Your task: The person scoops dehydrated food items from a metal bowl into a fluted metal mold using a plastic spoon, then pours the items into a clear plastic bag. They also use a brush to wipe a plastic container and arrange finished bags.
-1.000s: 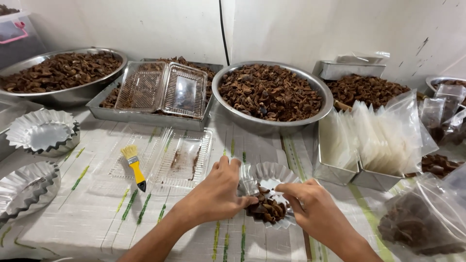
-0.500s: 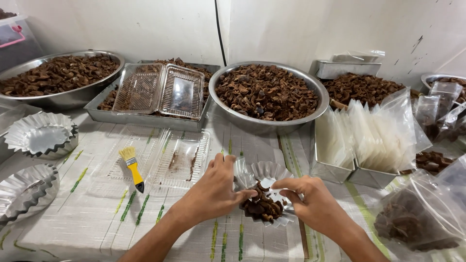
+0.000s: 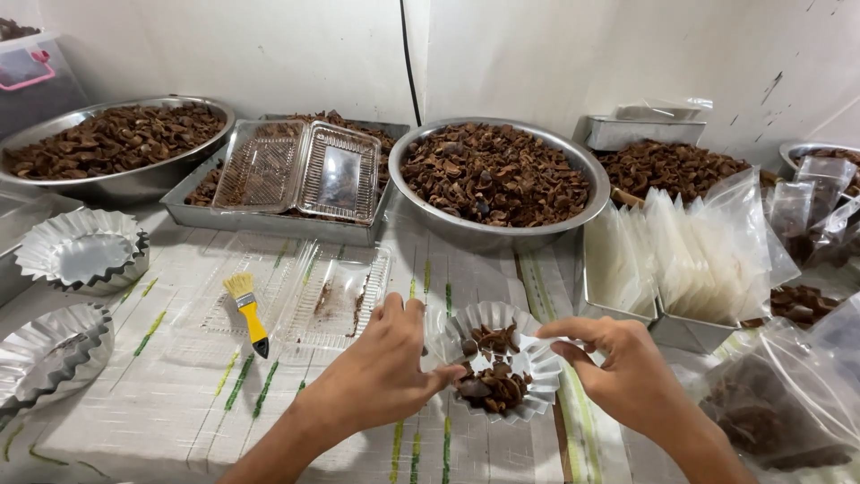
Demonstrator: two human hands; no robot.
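A white fluted paper cup (image 3: 498,360), partly filled with dark brown dried pieces (image 3: 491,384), is being held on the striped table cloth (image 3: 179,421) just below the middle of the view. It is being steadied at its 9 o'clock side by the left hand (image 3: 381,376), whose fingers are lying close together with the thumb touching the rim. At its 3 o'clock side the pleated edge is being pinched between thumb and forefinger of the right hand (image 3: 627,372).

The step in hand appears to be the shaping or arranging of the filled cup; a light, even grip is being called for, since thin pleats crush easily.

At 12 o'clock a large steel bowl (image 3: 498,175) of the same pieces is standing; at 10 o'clock a yellow brush (image 3: 248,311) and a clear plastic clamshell box (image 3: 300,300) are lying. At 3 o'clock a tray of clear bags (image 3: 694,260) is crowding the right hand.
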